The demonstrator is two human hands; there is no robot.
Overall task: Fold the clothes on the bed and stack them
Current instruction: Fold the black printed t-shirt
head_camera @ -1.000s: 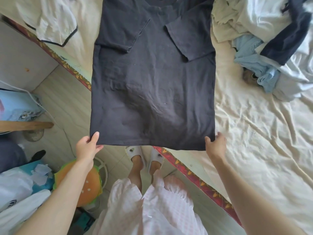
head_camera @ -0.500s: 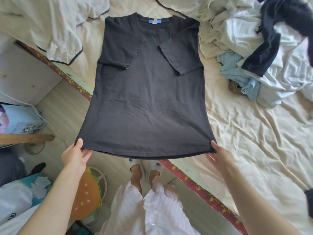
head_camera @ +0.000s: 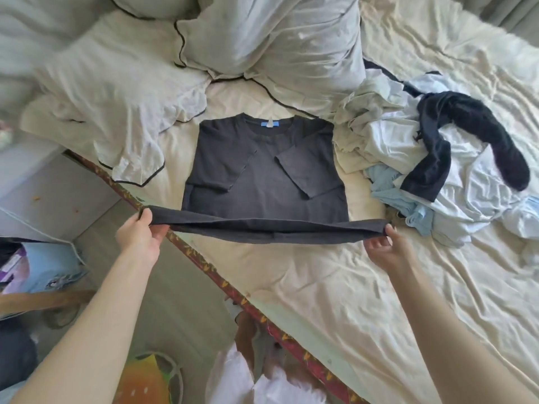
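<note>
We are looking down at the black T-shirt (head_camera: 262,182) lying on the bed (head_camera: 335,287), near the side edge. Its sleeves are folded in over its chest, and a small blue tag is showing at the neck. We are lifting its bottom part up and holding it stretched out flat between our two hands, so it is hiding the lowest strip of the shirt that lies behind it. We cannot see where the fold line is sitting.

Our left hand (head_camera: 140,231) is closed on the left corner of the hem, with the thumb on top of the cloth. Our right hand (head_camera: 385,243) is pinching the right corner; its fingertips are tucked under the cloth, so we cannot see them all.

To the right a pile of clothes (head_camera: 408,158) is waiting, white and light blue ones with a dark blue one draped on top. How many there are is hard to tell. Behind the shirt the white pillows (head_camera: 262,48) with black trim are bunched up, and the top of the picture is cutting them off. The floor at the left is blurry.

Half a second ago the shirt was lying full length, hanging over the bed edge, and our hands were lower down. Now the hem is coming up over the bed toward the sleeves.
</note>
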